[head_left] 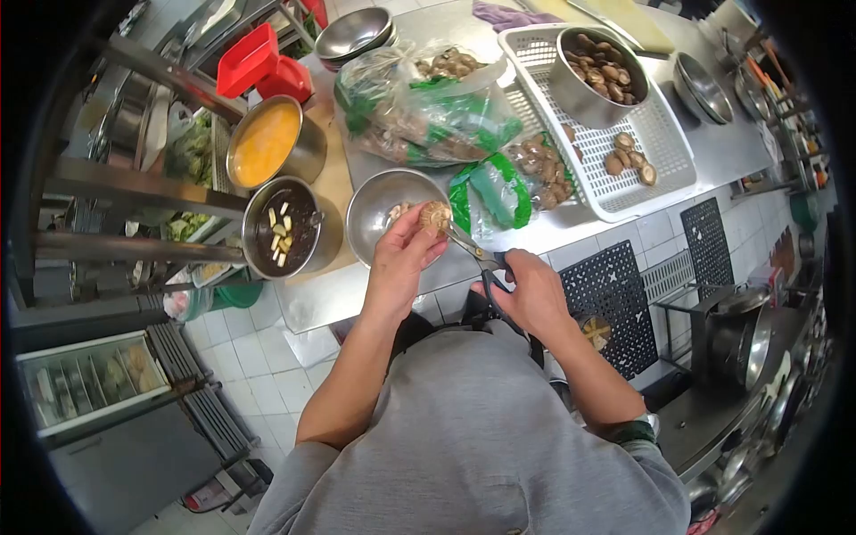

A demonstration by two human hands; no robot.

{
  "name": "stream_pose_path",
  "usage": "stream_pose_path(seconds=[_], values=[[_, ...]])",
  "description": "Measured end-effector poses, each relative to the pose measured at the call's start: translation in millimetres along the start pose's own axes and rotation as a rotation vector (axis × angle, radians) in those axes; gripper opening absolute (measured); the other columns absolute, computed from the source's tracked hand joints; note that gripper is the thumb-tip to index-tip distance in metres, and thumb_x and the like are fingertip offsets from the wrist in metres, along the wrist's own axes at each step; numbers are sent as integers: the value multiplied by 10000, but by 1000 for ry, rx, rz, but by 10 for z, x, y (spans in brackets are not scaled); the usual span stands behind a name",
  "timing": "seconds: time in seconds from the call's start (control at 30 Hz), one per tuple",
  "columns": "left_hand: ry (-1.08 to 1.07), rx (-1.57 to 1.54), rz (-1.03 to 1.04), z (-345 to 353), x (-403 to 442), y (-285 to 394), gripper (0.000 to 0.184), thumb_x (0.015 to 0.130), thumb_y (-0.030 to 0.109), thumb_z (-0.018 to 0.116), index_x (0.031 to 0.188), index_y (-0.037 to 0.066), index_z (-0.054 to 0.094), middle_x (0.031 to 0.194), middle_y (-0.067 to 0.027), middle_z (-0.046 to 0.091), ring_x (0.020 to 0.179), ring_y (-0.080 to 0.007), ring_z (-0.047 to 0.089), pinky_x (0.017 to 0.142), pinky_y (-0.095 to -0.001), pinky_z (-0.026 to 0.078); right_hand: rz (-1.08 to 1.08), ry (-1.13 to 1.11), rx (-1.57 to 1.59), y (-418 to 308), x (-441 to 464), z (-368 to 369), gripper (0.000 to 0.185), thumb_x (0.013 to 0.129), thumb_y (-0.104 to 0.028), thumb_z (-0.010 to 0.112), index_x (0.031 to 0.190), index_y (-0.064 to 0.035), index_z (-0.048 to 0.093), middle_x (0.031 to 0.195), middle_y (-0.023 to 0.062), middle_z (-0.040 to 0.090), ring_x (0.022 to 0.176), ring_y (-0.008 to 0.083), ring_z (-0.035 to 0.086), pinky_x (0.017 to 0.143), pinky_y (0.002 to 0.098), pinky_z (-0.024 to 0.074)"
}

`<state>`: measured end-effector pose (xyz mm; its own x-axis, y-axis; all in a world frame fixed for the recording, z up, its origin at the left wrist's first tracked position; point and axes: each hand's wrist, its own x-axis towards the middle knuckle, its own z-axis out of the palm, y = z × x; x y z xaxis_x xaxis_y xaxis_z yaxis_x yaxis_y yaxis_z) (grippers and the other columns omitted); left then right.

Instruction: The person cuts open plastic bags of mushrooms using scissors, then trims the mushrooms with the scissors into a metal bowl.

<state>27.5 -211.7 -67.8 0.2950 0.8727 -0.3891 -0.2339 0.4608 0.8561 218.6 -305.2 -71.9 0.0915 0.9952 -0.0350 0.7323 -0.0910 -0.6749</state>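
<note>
My left hand (401, 259) pinches a mushroom (435, 215) over the right rim of a steel bowl (366, 205), its gilled underside showing. In my right hand (528, 294) are scissors (481, 253) with black handles, the blades reaching up to the mushroom. Pale cut pieces lie in the bowl, partly hidden by my left hand. Behind it a plastic bag (392, 107) with green print holds more mushrooms. To its right, a smaller green-printed bag (490, 192) lies beside bagged mushrooms (542, 169).
A white plastic basket (615, 201) holds a steel pot (588, 102) full of mushrooms and several loose mushrooms (629, 160). On the left stand a pot of orange liquid (265, 143) and a pot of dark liquid (294, 209) with pale chunks. Steel bowls (355, 34) are stacked at the back.
</note>
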Motion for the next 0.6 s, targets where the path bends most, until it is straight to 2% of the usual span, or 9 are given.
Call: stream_pose_path(seconds=[0.13, 0.23, 0.33, 0.43, 0.53, 0.6], values=[[56, 60, 24, -135, -61, -77, 359, 1021, 171, 571, 1324, -21, 563, 1214, -97, 656, 1079, -183, 651, 963, -326, 529, -99, -2, -81, -49, 72, 71, 451, 759, -363, 831, 851, -3, 576, 804, 160, 624, 771, 364, 628, 679, 455, 493], [96, 97, -15, -192, -107, -118, 366, 1019, 197, 578, 1302, -35, 584, 1162, -109, 681, 1041, -189, 670, 946, -320, 537, -95, -25, -108, -114, 119, 132, 462, 761, -373, 827, 878, -1, 579, 834, 166, 633, 806, 372, 633, 700, 461, 500], [131, 102, -17, -239, -134, -124, 381, 1014, 216, 588, 1291, -45, 589, 1124, -128, 694, 1014, -192, 682, 925, -312, 545, -132, 6, -111, -161, 156, 192, 482, 748, -375, 840, 860, 7, 568, 822, 179, 617, 804, 385, 614, 694, 469, 481], [165, 117, -15, -268, -162, -113, 379, 1011, 216, 593, 1279, -52, 592, 1111, -133, 693, 1005, -189, 683, 907, -307, 551, -154, -19, -154, -176, 203, 187, 467, 762, -392, 820, 893, -7, 590, 830, 165, 640, 792, 368, 640, 693, 456, 507], [194, 121, -11, -286, -176, -111, 371, 1006, 207, 599, 1265, -57, 595, 1105, -128, 690, 992, -182, 682, 892, -301, 556, -90, -61, -116, -132, 225, 262, 446, 752, -395, 826, 840, -17, 605, 762, 163, 651, 711, 385, 637, 647, 473, 504], [204, 113, -3, -302, -171, -85, 365, 1002, 201, 603, 1256, -60, 597, 1104, -125, 688, 981, -176, 681, 884, -296, 559, -56, -82, -67, -122, 242, 283, 437, 767, -406, 829, 787, -31, 605, 686, 116, 638, 604, 320, 616, 576, 429, 488]])
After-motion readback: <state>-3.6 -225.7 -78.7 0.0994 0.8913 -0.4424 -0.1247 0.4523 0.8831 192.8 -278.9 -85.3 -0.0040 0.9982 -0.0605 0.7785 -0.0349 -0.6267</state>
